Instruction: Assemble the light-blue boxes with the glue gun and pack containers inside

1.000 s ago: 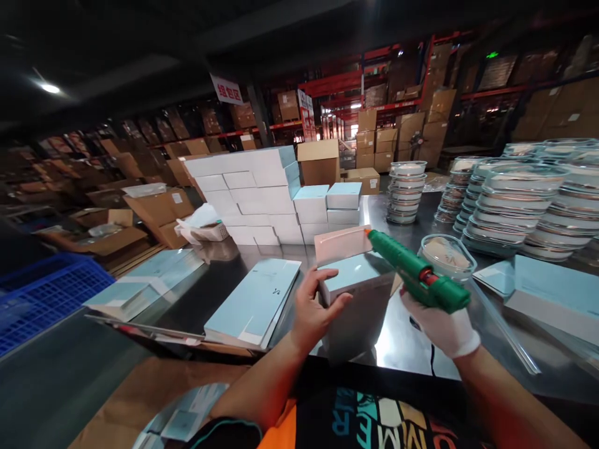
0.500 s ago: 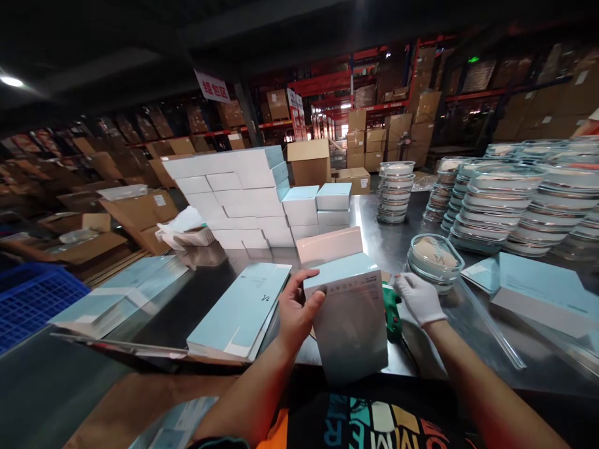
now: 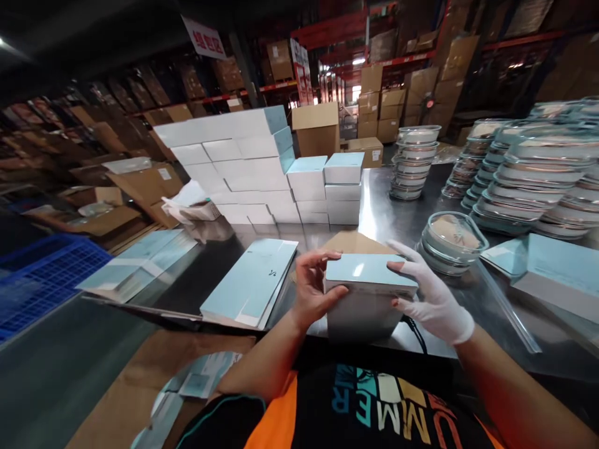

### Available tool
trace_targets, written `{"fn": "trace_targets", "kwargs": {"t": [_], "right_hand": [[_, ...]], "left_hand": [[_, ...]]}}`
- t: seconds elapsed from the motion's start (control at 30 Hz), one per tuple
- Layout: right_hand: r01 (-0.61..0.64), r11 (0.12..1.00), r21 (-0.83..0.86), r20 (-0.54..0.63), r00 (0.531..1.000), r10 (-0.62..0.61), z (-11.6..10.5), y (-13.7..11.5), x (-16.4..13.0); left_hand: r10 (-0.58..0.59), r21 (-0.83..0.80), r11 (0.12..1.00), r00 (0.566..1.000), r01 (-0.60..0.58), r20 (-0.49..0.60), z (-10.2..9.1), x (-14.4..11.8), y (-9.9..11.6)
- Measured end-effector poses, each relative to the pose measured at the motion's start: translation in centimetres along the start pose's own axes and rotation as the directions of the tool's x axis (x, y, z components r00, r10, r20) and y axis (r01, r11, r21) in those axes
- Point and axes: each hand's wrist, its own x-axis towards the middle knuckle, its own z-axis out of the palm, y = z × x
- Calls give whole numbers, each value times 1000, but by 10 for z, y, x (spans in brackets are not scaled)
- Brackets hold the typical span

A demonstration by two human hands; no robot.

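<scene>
A box (image 3: 369,312) with a pale blue top and white side stands upright in front of my chest. My bare left hand (image 3: 313,290) grips its left end, thumb on the near side and fingers over the far edge. At its right end my right hand (image 3: 435,296), in a white glove with bare fingertips, holds the box with thumb and fingers. Brown cardboard (image 3: 355,242) shows just behind the box. A black cord (image 3: 416,333) runs out beside it on the right. Close to my right hand is a short stack of lidded glass containers (image 3: 452,243).
Flat blue cartons (image 3: 250,280) lie left on the metal table, with another bundle (image 3: 138,265) farther left. A wall of finished-looking white boxes (image 3: 253,171) stands behind. Tall stacks of glass containers (image 3: 538,181) and an opened blue carton (image 3: 561,268) are at right.
My right hand has moved from beside the green tool to the box's right end. The box now faces me more squarely, and the green tool is out of sight. The view has shifted.
</scene>
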Motion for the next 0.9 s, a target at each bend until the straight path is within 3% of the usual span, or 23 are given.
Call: {"fn": "trace_targets", "kwargs": {"t": [0.13, 0.2, 0.3, 0.4, 0.47, 0.53, 0.6, 0.63, 0.67, 0.7, 0.77, 0.8, 0.83, 0.87, 0.9], "right_hand": [[65, 997, 50, 18, 998, -66, 0, -14, 1], [42, 994, 102, 13, 999, -43, -1, -18, 4], [13, 988, 155, 10, 1000, -14, -5, -16, 7], [44, 998, 54, 15, 999, -45, -1, -14, 6], [135, 988, -70, 44, 990, -132, 8, -17, 5], [243, 957, -158, 112, 967, -227, 17, -21, 6], [268, 942, -201, 184, 955, -233, 17, -20, 8], [239, 942, -234, 200, 960, -194, 12, -16, 9], [190, 938, -291, 188, 972, -139, 1, -8, 9], [113, 918, -379, 139, 988, -64, -13, 3, 9], [-124, 803, -583, -65, 992, 106, -51, 33, 7], [-288, 704, -650, -198, 958, 209, -71, 51, 5], [-436, 611, -660, -310, 900, 307, -89, 68, 2], [-537, 554, -636, -378, 843, 383, -104, 84, -2], [-596, 528, -604, -410, 801, 435, -116, 98, -6]], "left_hand": [[-52, 114, 993, 979, 29, 197, -1, 11, 13], [-84, 152, 987, 977, 55, 196, 0, 13, 18], [-40, 182, 983, 981, 4, 192, -1, 16, 21], [-23, 226, 973, 953, -48, 303, -9, 28, 30], [-93, 364, 928, 892, -83, 443, -12, 41, 42], [-210, 493, 860, 792, -129, 573, -14, 53, 55], [-306, 557, 816, 705, -151, 640, -16, 62, 67], [-326, 569, 808, 693, -149, 644, -19, 65, 70], [-325, 577, 806, 715, -134, 619, -23, 68, 72], [-299, 581, 808, 779, -101, 551, -29, 71, 71], [-163, 522, 853, 956, 13, 242, -42, 77, 61], [-107, 437, 895, 994, 84, 27, -45, 79, 53], [-108, 311, 937, 978, 160, -177, -46, 79, 42], [-184, 149, 959, 929, 242, -320, -42, 77, 29], [-326, -32, 940, 870, 339, -370, -33, 73, 15]]}}
